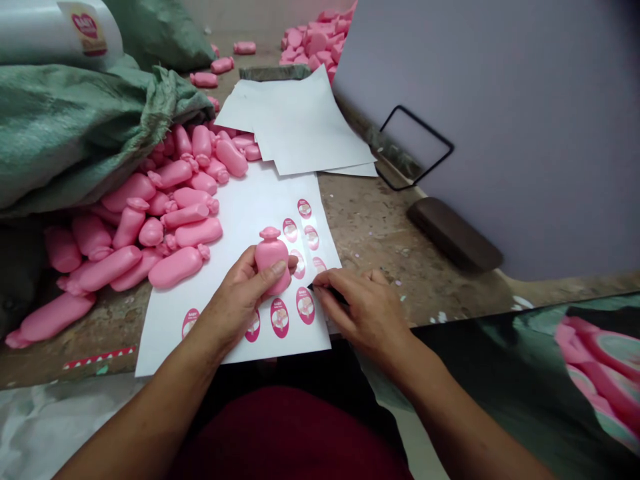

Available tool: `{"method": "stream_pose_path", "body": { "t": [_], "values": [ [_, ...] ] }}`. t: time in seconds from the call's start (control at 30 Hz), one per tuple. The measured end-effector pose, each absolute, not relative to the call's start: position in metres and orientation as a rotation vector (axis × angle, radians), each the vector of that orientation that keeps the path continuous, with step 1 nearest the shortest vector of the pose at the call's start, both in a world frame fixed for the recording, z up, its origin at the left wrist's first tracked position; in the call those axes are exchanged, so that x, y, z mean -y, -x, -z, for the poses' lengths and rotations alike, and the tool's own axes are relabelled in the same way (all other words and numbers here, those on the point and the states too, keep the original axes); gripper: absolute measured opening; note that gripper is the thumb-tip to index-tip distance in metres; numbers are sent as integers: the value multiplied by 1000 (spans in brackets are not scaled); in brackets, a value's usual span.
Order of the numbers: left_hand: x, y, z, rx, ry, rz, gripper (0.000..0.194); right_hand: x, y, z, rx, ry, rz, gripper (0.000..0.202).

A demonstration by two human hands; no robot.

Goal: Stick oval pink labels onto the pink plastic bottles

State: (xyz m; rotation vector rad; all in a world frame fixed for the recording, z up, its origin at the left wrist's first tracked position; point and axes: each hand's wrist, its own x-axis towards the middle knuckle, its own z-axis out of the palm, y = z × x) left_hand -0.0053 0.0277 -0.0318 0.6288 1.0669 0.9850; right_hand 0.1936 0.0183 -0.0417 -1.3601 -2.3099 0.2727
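My left hand is closed around a small pink plastic bottle, thumb across its front and the capped end pointing away from me. Beneath both hands lies a white label sheet with oval pink stickers in rows. My right hand pinches a black pointed tool; most of it is hidden by the fingers, so its kind is unclear. Its tip is at the upper right edge of an oval sticker, just right of the bottle.
Many pink bottles spill from a green woven sack at left. Blank white sheets lie farther back. More pink pieces are heaped behind. A dark brown case and black wire frame are at right, against a grey panel.
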Motion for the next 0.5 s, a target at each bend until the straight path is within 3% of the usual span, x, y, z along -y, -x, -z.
{"method": "stream_pose_path", "body": {
  "t": [0.27, 0.5],
  "values": [
    [-29, 4, 32, -1059, -629, -990, 32, -23, -194, 39, 2200, 1458, -646, 14],
    [-28, 6, 31, -1062, -599, -996, 34, -21, -198, 39, 2277, 1413, -387, 16]
  ]
}}
